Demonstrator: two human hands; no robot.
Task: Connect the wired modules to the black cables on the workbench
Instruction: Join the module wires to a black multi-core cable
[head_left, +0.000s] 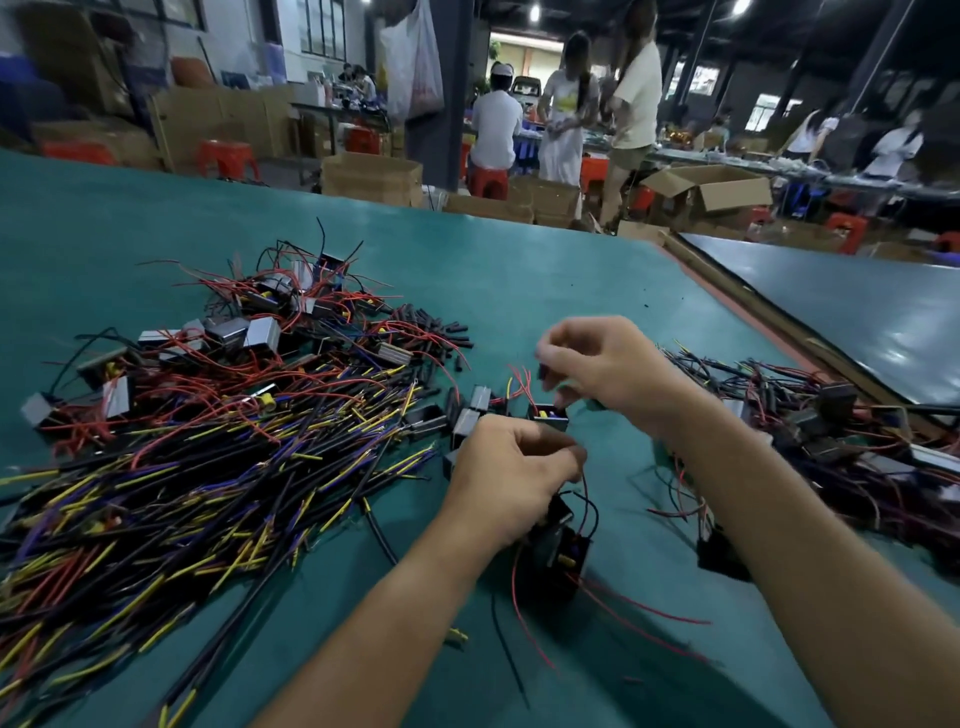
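Note:
My left hand (511, 475) is curled low over the green workbench (545, 270) and pinches the thin wires of a black wired module (557, 545) that hangs just under it, red and black leads trailing toward me. My right hand (605, 366) is raised above and behind it, blurred, its fingertips pinching a small dark piece I cannot identify. A large heap of black cables (197, 467) with yellow, blue and red ends lies to the left. Loose modules (470, 415) sit between the hands and that heap.
More modules with red wires are piled at the back left (260, 322), with short black sleeves (436, 332) beside them. A tangle of wired modules (810, 431) lies at the right. A second bench (857, 306) adjoins at the right. People and cardboard boxes fill the background.

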